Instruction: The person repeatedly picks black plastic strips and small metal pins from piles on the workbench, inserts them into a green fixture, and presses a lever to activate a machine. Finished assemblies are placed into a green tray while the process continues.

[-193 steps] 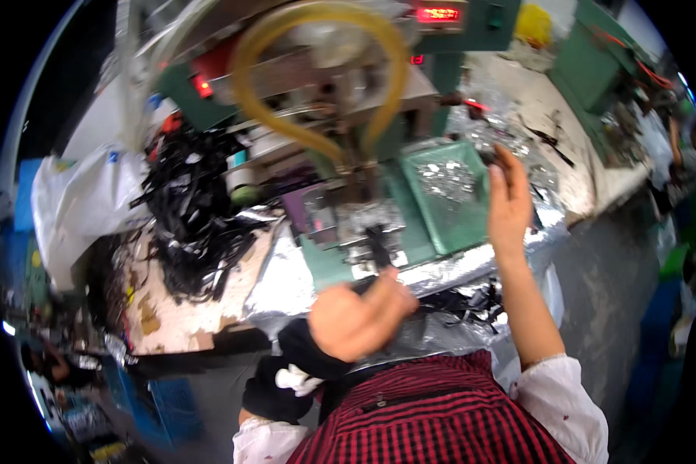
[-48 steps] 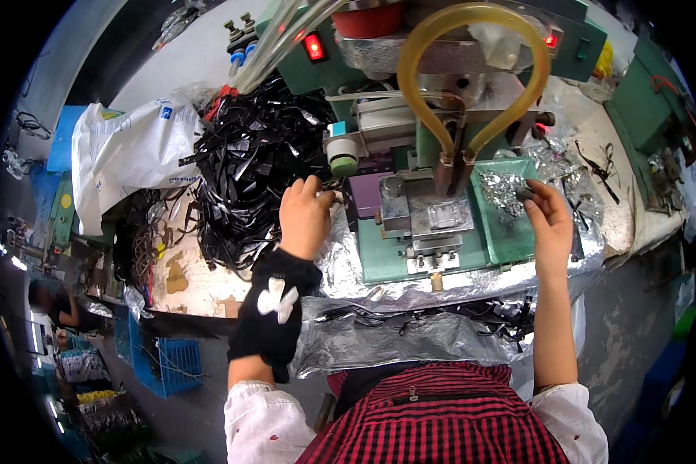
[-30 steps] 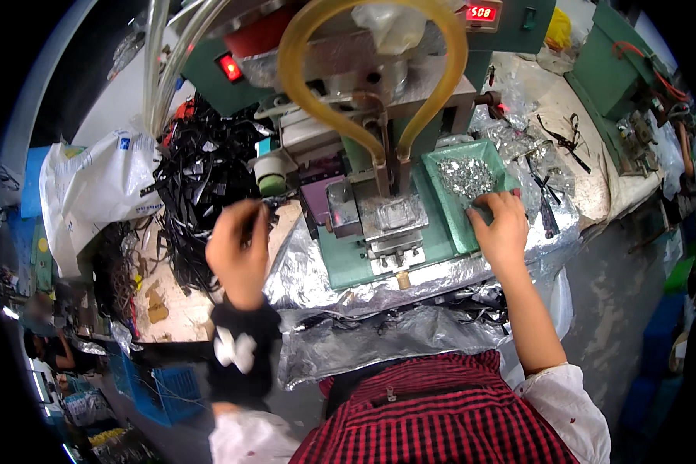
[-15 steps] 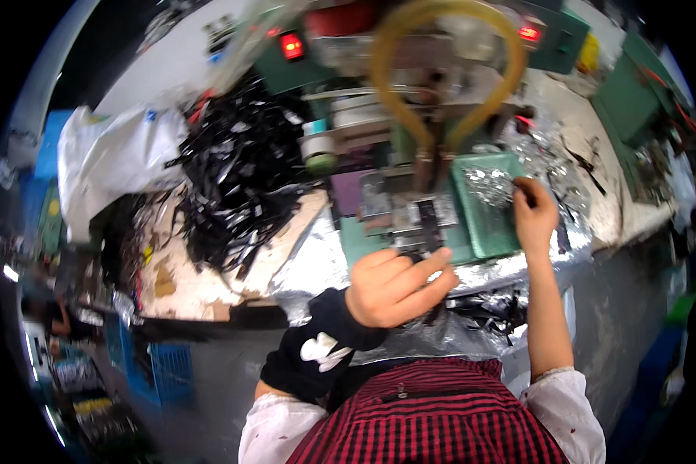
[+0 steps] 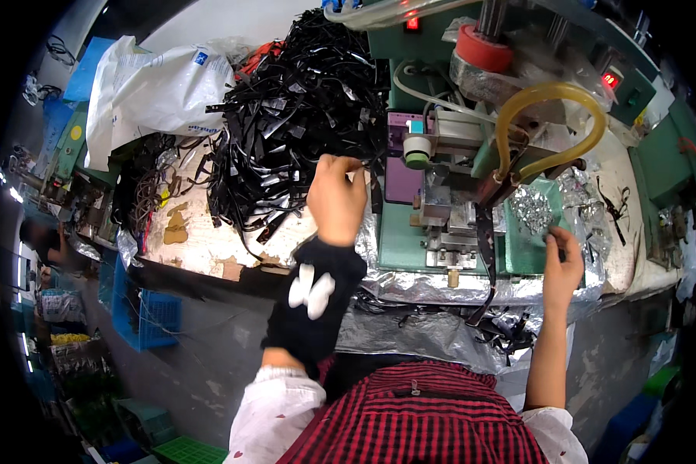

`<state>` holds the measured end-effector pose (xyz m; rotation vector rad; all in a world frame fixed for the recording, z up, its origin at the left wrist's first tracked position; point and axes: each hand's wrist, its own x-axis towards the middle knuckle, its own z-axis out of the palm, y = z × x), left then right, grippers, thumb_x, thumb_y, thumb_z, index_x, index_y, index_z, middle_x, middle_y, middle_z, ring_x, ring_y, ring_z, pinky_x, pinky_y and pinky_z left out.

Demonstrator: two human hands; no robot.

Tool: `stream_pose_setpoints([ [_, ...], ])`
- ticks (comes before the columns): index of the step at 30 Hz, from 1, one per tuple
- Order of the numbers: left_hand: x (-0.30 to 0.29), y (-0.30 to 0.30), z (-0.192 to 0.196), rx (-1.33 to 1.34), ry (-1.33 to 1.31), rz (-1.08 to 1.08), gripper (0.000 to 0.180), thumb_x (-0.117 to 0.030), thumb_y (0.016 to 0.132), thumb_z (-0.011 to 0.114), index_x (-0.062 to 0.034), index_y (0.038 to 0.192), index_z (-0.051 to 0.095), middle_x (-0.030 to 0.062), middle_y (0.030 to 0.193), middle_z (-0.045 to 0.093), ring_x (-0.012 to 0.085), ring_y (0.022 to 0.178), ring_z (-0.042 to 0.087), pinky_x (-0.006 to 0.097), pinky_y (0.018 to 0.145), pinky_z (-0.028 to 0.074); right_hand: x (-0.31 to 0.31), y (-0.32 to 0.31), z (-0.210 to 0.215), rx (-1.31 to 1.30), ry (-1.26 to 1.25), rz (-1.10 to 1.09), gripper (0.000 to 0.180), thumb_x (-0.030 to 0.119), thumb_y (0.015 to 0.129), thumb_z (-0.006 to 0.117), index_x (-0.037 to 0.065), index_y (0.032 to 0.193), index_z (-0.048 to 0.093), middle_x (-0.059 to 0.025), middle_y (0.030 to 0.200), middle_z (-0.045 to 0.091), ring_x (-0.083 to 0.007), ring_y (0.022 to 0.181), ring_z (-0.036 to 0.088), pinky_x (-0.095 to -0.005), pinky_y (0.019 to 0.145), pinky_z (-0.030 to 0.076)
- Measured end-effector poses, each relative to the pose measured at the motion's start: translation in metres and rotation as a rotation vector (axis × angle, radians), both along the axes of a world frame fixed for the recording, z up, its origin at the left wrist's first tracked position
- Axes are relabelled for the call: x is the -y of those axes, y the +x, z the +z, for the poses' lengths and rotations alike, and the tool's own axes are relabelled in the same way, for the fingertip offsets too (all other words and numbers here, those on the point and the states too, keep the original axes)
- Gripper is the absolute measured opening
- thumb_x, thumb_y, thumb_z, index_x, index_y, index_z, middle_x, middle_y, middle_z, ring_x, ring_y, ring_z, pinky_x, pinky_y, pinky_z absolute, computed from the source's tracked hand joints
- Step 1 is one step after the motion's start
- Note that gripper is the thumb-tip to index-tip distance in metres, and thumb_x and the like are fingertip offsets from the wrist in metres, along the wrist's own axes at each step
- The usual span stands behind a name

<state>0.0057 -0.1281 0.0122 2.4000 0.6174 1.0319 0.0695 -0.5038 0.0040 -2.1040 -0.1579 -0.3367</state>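
Note:
My left hand (image 5: 337, 199), its wrist in a black sleeve cover with a white bow shape, is at the right edge of a big heap of black straps (image 5: 282, 147). Its fingers are curled together, and what they may hold is hidden. At the near right corner of a green tray (image 5: 523, 259) of small shiny metal pieces (image 5: 530, 209), my right hand (image 5: 563, 267) has thumb and fingertips pinched. Anything in that pinch is too small to make out. Between the hands stands a small green bench machine (image 5: 450, 224); a black strap (image 5: 485, 247) hangs down its front.
A yellow looped tube (image 5: 553, 91) arches over the machine. A purple device (image 5: 404, 182) lies left of it. A white sack (image 5: 158, 89) sits at the far left of the bench, and a blue crate (image 5: 151, 309) stands on the floor. More straps (image 5: 510, 332) lie below the bench edge.
My left hand has gone from the machine's front leftward to the heap of straps. The right hand has shifted from the tray's far side to its near corner. The view has swung left.

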Motion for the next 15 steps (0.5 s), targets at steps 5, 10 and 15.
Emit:
stream_pose_setpoints([
  [5, -0.032, 0.068, -0.062, -0.615, -0.243, 0.109, 0.038, -0.04, 0.072, 0.083, -0.0074, 0.093, 0.08, 0.0172, 0.103, 0.074, 0.0365, 0.094, 0.072, 0.045, 0.081, 0.058, -0.036, 0.015, -0.003, 0.023, 0.081, 0.079, 0.014, 0.006, 0.095, 0.067, 0.001, 0.108, 0.069, -0.0048, 0.095, 0.071, -0.0127, 0.092, 0.065, -0.0274, 0.088, 0.049],
  [10, -0.054, -0.016, -0.001, -0.306, -0.202, 0.007, 0.028, -0.033, 0.084, 0.071, -0.0059, 0.088, 0.077, 0.0171, 0.075, 0.07, 0.0359, 0.075, 0.071, 0.043, 0.068, 0.054, -0.022, 0.003, -0.01, -0.013, 0.1, 0.033, 0.015, 0.006, 0.095, 0.067, 0.0, 0.109, 0.069, -0.0041, 0.095, 0.071, -0.0126, 0.091, 0.064, -0.0261, 0.089, 0.047],
  [15, -0.161, -0.163, 0.014, -0.401, -0.385, 0.146, 0.019, -0.016, 0.093, 0.062, 0.0016, 0.096, 0.066, 0.0157, 0.071, 0.068, 0.024, 0.058, 0.065, 0.037, 0.056, 0.05, 0.034, -0.024, -0.024, 0.176, -0.129, -0.109, 0.01, 0.001, 0.09, 0.069, 0.0, 0.101, 0.071, -0.0088, 0.098, 0.071, -0.0209, 0.093, 0.065, -0.0324, 0.085, 0.049],
])
